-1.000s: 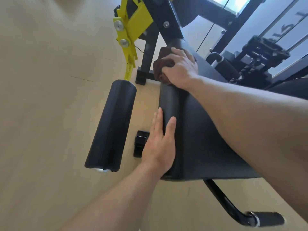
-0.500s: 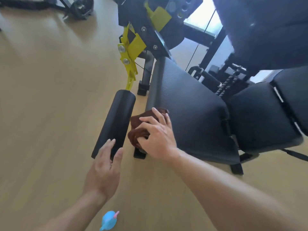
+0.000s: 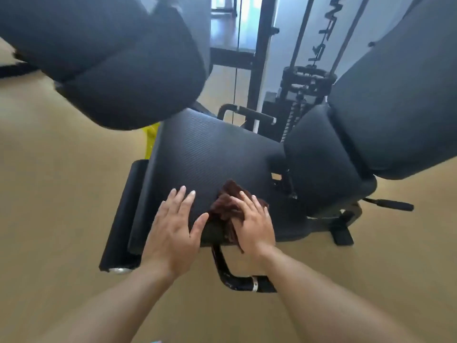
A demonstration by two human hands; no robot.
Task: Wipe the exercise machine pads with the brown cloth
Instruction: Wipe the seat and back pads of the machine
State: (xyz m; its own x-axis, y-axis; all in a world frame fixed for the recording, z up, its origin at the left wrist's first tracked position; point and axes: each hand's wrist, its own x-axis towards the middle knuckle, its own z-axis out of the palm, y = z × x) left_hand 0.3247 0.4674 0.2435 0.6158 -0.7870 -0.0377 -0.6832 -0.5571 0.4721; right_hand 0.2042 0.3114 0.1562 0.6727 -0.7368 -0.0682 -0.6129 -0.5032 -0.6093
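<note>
A flat black ribbed pad [image 3: 205, 154] of the exercise machine lies in front of me. The brown cloth [image 3: 223, 209] is bunched on its near edge, partly hanging over the front. My right hand [image 3: 254, 224] presses on the cloth with fingers spread over it. My left hand [image 3: 173, 231] rests flat on the pad just left of the cloth, fingers apart, holding nothing. A black roller pad [image 3: 123, 214] runs along the pad's left side.
A large dark cushion [image 3: 118, 58] looms overhead at upper left. A seat pad [image 3: 321, 159] and backrest [image 3: 395, 100] stand to the right, with a weight stack [image 3: 304, 95] behind. A black handle bar [image 3: 237, 278] juts out below the pad. Wooden floor lies all around.
My view swung up over the flat pad. The right hand carried the cloth from the pad's side onto its near top edge. The left hand came off the roller and settled on the pad.
</note>
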